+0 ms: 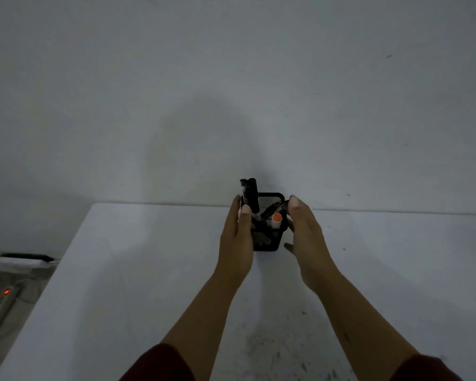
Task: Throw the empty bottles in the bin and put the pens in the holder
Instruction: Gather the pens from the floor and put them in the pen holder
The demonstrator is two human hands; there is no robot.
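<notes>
A black mesh pen holder (pixel 268 242) stands near the far edge of the white table (pixel 127 270). Two black pens (pixel 252 192) stick up from its left corner, and my left hand (pixel 237 240) presses against that side with the thumb on them. Inside the holder is a white marker with an orange cap (pixel 277 218). A dark pen (pixel 275 209) leans across the opening toward the right, and my right hand (pixel 307 237) pinches its upper end beside the holder. I see no bottles and no bin.
A grey wall rises right behind the table. On the floor at the left lie a power strip with a red light (pixel 6 292) and a flat black and white object (pixel 25 258). The table's left edge runs diagonally.
</notes>
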